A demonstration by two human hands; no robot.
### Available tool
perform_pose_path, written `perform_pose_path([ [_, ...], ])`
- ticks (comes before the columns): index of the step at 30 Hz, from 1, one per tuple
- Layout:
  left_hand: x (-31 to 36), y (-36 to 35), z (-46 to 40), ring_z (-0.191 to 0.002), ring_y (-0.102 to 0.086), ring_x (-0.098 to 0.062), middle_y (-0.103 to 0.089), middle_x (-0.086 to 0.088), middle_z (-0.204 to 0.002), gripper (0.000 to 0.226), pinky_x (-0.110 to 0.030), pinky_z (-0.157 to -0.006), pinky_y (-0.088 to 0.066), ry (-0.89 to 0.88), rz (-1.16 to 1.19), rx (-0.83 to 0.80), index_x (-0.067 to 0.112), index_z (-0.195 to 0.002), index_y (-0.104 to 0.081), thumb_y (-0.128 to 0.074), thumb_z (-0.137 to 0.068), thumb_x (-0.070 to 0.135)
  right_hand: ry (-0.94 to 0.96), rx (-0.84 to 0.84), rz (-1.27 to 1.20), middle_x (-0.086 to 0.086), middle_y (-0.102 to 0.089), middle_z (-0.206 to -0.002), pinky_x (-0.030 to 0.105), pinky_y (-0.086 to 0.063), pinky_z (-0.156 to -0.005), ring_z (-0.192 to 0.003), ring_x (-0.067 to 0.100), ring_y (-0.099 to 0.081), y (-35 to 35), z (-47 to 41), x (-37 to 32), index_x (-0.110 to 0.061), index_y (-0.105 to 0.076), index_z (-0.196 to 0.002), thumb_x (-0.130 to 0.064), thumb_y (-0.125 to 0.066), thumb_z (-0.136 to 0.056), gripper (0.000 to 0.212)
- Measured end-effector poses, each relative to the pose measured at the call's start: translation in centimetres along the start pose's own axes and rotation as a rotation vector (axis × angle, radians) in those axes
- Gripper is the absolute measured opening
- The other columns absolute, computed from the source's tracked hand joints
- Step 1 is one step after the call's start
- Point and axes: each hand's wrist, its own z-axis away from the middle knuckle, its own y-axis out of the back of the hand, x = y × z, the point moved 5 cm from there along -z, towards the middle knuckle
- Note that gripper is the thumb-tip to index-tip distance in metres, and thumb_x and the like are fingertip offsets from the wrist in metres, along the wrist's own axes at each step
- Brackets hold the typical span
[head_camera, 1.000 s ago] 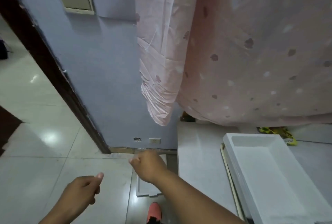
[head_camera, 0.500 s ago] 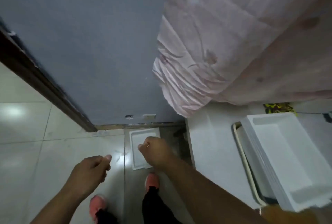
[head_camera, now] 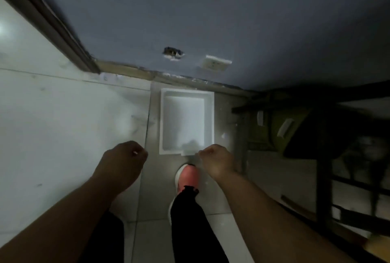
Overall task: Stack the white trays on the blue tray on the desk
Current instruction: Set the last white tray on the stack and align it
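Left hand (head_camera: pixel 124 161) and right hand (head_camera: pixel 217 162) both loosely curled, holding nothing. One white tray (head_camera: pixel 186 122) on the floor (head_camera: pixel 63 136), just ahead between the hands, right hand at its near corner. One pink shoe (head_camera: pixel 187 178).

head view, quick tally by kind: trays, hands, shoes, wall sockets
white tray: 1, on the floor by the wall
hands: 2, left hand and right hand, both loosely curled, holding nothing
pink shoe: 1
wall socket: 1
total: 5
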Motion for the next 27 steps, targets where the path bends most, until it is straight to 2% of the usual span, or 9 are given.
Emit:
perform_pose_path([
  [2, -2.2, -4.0, -5.5, -0.089, -0.069, -0.028, -0.073, -0.009, -0.103, 0.024, -0.035, -0.084, -0.055, 0.035, -0.014, 0.043, 0.018, -0.113, -0.065, -0.059, -0.095, 0.033, -0.069, 0.015, 0.063, 0.009, -0.067, -0.120, 0.026, -0.046, -0.088, -0.114, 0.028, -0.062, -3.1, -5.9, 2.9, -0.008, -0.070, -0.114, -0.026, -0.050, -0.098, 0.031],
  [4, -3.7, -8.3, -11.3, -0.101, -0.067, -0.029, -0.071, -0.010, -0.116, 0.037, -0.035, -0.090, -0.052, 0.042, -0.023, 0.046, 0.015, -0.128, -0.059, -0.057, -0.096, 0.034, -0.142, 0.093, -0.011, 0.008, -0.065, -0.126, 0.023, -0.042, -0.084, -0.116, 0.026, -0.061, -5.2, -12.0, 5.7, -0.015, -0.065, -0.125, -0.023, -0.053, -0.097, 0.031],
  [7, -4.7, -12.4, -18.1, -0.118, -0.061, -0.029, -0.064, -0.011, -0.133, 0.044, -0.034, -0.099, -0.045, 0.036, -0.074, 0.083, 0.012, -0.137, -0.055, -0.052, -0.099, 0.032, -0.142, 0.268, -0.034, 0.010, -0.057, -0.140, 0.028, -0.047, -0.093, -0.120, 0.029, -0.059, -6.5, -19.0, 8.0, -0.020, -0.058, -0.134, -0.024, -0.055, -0.097, 0.038],
  [9, -4.9, -15.1, -22.7, -0.128, -0.055, -0.028, -0.057, -0.010, -0.142, 0.045, -0.035, -0.106, -0.040, -0.005, -0.133, 0.101, 0.009, -0.139, -0.054, -0.049, -0.100, 0.032, -0.130, 0.362, 0.025, 0.011, -0.052, -0.143, 0.034, -0.046, -0.099, -0.124, 0.031, -0.056, -7.1, -23.7, 8.7, -0.020, -0.051, -0.140, -0.029, -0.053, -0.098, 0.043],
  [12, -5.2, -17.3, -27.0, -0.127, -0.054, -0.034, -0.057, -0.016, -0.139, 0.045, -0.039, -0.103, -0.044, 0.001, -0.183, 0.154, 0.004, -0.136, -0.054, -0.050, -0.100, 0.030, -0.113, 0.355, 0.134, 0.009, -0.049, -0.146, 0.031, -0.040, -0.104, -0.131, 0.028, -0.049, -7.3, -28.6, 9.1, -0.015, -0.043, -0.147, -0.030, -0.046, -0.102, 0.048],
  [15, -5.7, -18.6, -29.2, -0.117, -0.058, -0.037, -0.061, -0.020, -0.129, 0.039, -0.039, -0.089, -0.047, -0.024, -0.221, 0.199, 0.002, -0.127, -0.058, -0.051, -0.099, 0.027, -0.088, 0.319, 0.232, 0.014, -0.054, -0.141, 0.033, -0.041, -0.103, -0.129, 0.031, -0.051, -7.3, -30.7, 9.0, -0.006, -0.052, -0.139, -0.019, -0.042, -0.103, 0.039],
  [18, -5.8, -18.7, -30.1, -0.101, -0.062, -0.038, -0.067, -0.021, -0.112, 0.026, -0.034, -0.075, -0.042, -0.027, -0.260, 0.225, 0.001, -0.112, -0.063, -0.053, -0.095, 0.018, -0.075, 0.300, 0.302, 0.014, -0.054, -0.142, 0.032, -0.040, -0.106, -0.131, 0.030, -0.051, -7.6, -31.0, 8.7, -0.001, -0.059, -0.132, -0.013, -0.038, -0.105, 0.036],
  [22, -4.8, -17.5, -28.7, -0.093, -0.062, -0.036, -0.069, -0.020, -0.108, 0.024, -0.032, -0.074, -0.043, -0.026, -0.256, 0.206, 0.002, -0.109, -0.066, -0.054, -0.094, 0.017, -0.157, 0.296, 0.194, 0.012, -0.063, -0.131, 0.028, -0.044, -0.084, -0.121, 0.029, -0.059, -7.1, -29.5, 9.2, -0.007, -0.061, -0.129, -0.016, -0.043, -0.100, 0.035],
  [27, -2.0, -12.3, -22.5, -0.100, -0.063, -0.038, -0.068, -0.018, -0.110, 0.025, -0.030, -0.075, -0.042, -0.039, -0.236, 0.165, 0.006, -0.110, -0.066, -0.055, -0.093, 0.020, -0.181, 0.312, 0.209, 0.016, -0.061, -0.133, 0.033, -0.047, -0.097, -0.123, 0.032, -0.058, -4.2, -21.8, 7.4, -0.003, -0.060, -0.129, -0.015, -0.040, -0.103, 0.035],
])
